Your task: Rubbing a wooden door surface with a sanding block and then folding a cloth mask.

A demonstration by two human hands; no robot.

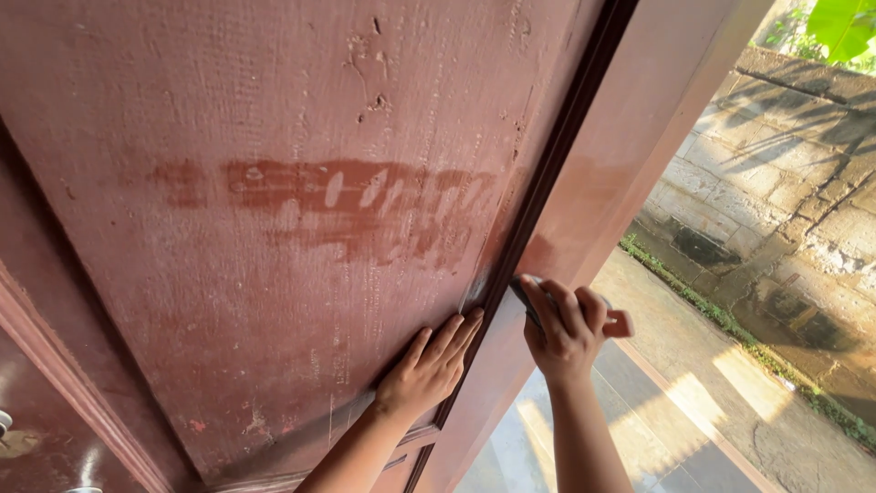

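A dusty reddish-brown wooden door panel (274,137) fills most of the view, with a darker wiped streak (365,210) across its middle. My left hand (431,367) lies flat on the panel near its right edge, fingers stretched out. My right hand (570,327) is closed around a small dark pad or cloth (522,294), pressed against the dark moulding (547,183) that runs along the panel's side. Most of the pad is hidden by my fingers.
The door's outer stile (630,137) stands to the right of the moulding. Beyond it lie a tiled floor (639,429), a concrete path and a weathered stone wall (785,210) with green leaves above. A metal handle part (5,424) shows at far left.
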